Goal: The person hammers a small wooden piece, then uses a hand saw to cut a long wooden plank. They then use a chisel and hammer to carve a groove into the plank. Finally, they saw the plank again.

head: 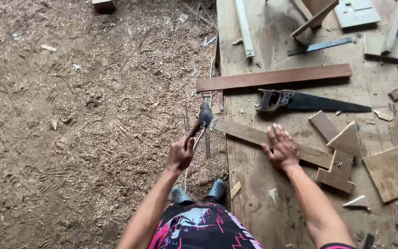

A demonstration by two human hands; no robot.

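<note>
- Sawdust and wood shavings (79, 115) covered the ground on the left, and a large plywood sheet (254, 203) lay flat on the right with offcuts scattered over it.
- The left hand (179, 154) was clamped around the wooden handle of a hammer (200, 121), whose metal head hung over the sawdust just beside the near end of a pale plank (247, 133).
- The right hand (282, 150) lay flat on that pale plank, fingers spread and apart, pressing down without gripping anything.
- The pale plank ran at a slant across the sheet's left edge, its left end jutting out past the edge towards the hammer head.
- A hand saw (309, 101) with a dark blade lay just beyond the right hand, its handle pointing left.
- A long reddish-brown board (275, 77) lay further off, past the saw and nearly parallel to it.
- Triangular and notched wood offcuts (339, 161) sat just right of the right hand.
- The person's two blue-grey shoes (199, 191) stood on the sawdust by the sheet's edge.
</note>
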